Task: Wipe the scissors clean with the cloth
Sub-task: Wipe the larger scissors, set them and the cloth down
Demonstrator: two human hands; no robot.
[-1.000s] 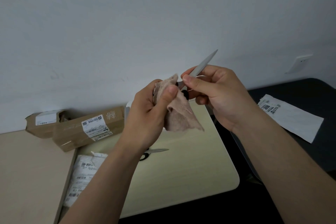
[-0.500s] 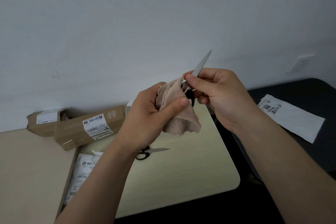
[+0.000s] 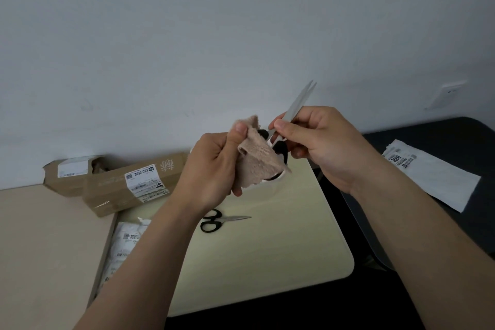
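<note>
Scissors: 2 pairs. Cloth: 1. Hands: 2, both raised above the counter, in front of the wall.

Pair 1, the scissors, is held in the air. The blades point up and to the far right, tips slightly parted. The right hand pinches the blades low down, near the pivot, between thumb and forefinger; the other fingers are curled underneath. The black-and-white handles point down and left and are mostly covered by the cloth.

The cloth is beige, fuzzy and bunched. The left hand grips it, with the thumb pressed on its upper fold and the fingers curled behind. The cloth drapes over the handles and touches them; one handle loop shows at its lower edge.

Pair 2, the black-handled scissors, lies flat on the counter near the left forearm, blades closed and pointing right. No hand touches it.

Cardboard boxes: 2, far left, touching each other. The long box carries a white label. The short box behind it looks torn open.

White mailing bags: 2. The left bag lies beside the counter's left edge, partly hidden by the forearm. The right bag lies on a dark surface at right.

Wall socket: 1, far right.
</note>
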